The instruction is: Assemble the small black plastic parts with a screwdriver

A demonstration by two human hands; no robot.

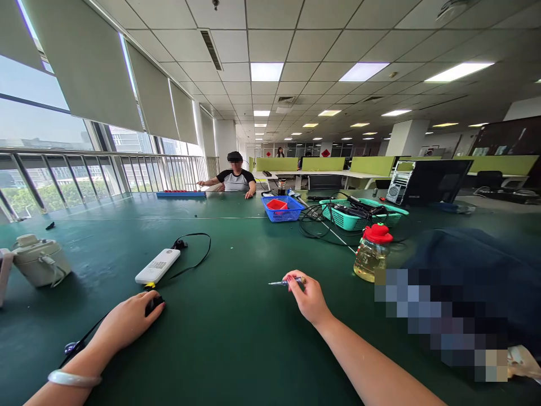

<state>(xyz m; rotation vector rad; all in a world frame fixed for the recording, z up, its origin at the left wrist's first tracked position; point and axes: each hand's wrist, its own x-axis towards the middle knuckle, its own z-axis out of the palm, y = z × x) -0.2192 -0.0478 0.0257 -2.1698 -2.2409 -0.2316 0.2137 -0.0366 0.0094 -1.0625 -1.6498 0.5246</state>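
Note:
My right hand [307, 298] is closed round the handle of a small screwdriver [279, 283], its thin metal shaft pointing left above the green table. At the left, my left hand [129, 320] has its fingers curled over a black object [153, 305]; most of that object is hidden, so its kind does not show. Just beyond this hand lies a white power strip [158, 266], with a yellow piece [150, 286] at its near end. A black cord [202, 234] loops from its far end. Another dark cord [91, 332] passes beside my left wrist.
A white bottle [42, 260] stands at the left. To the right are a red-lidded jar [372, 254], a dark cloth [473, 270], a blue basket [282, 214] and a teal basket [350, 221] with cables. Across the table sits a person [236, 179] near a blue tray [181, 194].

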